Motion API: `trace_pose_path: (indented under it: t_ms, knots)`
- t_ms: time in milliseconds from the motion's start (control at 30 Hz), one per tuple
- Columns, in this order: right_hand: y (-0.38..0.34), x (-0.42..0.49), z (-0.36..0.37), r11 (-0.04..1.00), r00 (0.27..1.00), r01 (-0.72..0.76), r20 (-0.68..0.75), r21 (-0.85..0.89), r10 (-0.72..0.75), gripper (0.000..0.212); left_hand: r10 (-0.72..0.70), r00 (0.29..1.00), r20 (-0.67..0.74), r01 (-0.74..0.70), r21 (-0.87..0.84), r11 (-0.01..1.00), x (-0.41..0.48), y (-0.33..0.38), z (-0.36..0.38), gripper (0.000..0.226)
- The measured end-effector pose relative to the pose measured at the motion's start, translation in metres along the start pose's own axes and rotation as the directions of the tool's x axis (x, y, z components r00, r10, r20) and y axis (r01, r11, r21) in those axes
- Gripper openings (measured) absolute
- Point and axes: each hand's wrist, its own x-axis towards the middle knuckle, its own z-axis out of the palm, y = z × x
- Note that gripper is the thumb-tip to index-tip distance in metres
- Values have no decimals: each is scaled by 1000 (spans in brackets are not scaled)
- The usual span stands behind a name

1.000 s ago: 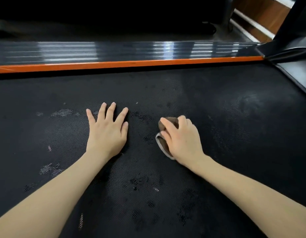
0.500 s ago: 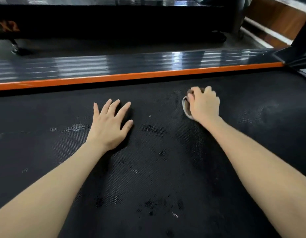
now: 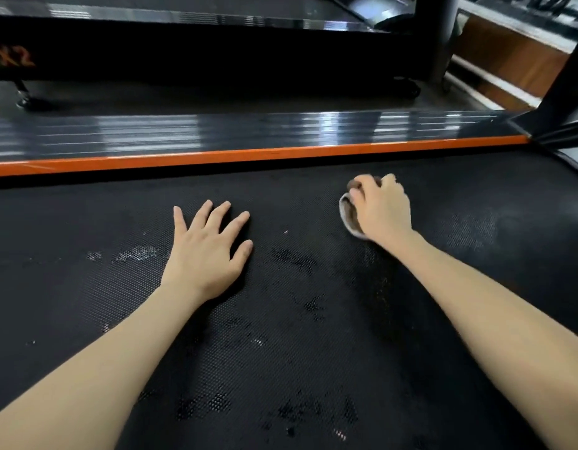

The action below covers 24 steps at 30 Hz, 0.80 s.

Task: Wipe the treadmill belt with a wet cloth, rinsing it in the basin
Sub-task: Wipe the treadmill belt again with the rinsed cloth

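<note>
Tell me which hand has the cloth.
The right hand, curled round the bunched cloth; the left hand lies flat and spread on the belt, holding nothing.

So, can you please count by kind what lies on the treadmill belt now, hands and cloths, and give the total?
Hands: 2 (left hand flat on the belt, right hand gripping the cloth)
Cloths: 1
Total: 3
</note>
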Motion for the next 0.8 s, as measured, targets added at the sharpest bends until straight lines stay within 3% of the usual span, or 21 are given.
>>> trace_pose_path:
  t_ms: [100, 167, 233, 300, 367, 533, 600, 800]
  knots:
    - [-12, 49, 12, 926, 928, -373, 30, 54, 372, 39, -7, 1000, 5, 6, 7, 1000, 0, 1, 0, 81]
    - [-36, 63, 18, 865, 874, -485, 35, 129, 485, 40, -8, 1000, -5, 8, -8, 1000, 0, 1, 0, 79]
    - [-64, 60, 23, 903, 916, -400, 28, 156, 401, 42, -2, 1000, 2, 2, -11, 1000, 0, 1, -1, 79]
    - [-78, 47, 28, 971, 983, -181, -3, 155, 184, 44, 3, 1000, 9, -3, -11, 1000, 0, 0, -2, 77]
    - [-73, 45, 31, 985, 998, -53, -20, 162, 57, 48, 6, 1000, 12, -5, -18, 1000, -1, -1, -1, 72]
    - [-66, 51, 31, 998, 998, -52, -24, 44, 53, 51, -2, 1000, -8, 2, -26, 1000, 0, -1, 1, 60]
    - [-70, 44, 27, 999, 999, -17, 35, 43, 15, 50, -1, 1000, -17, 1, -27, 1000, 0, 0, 1, 60]
    - [-68, -39, -9, 966, 958, 240, 141, 91, -251, 56, 4, 1000, -16, -5, -43, 999, -1, -1, 1, 59]
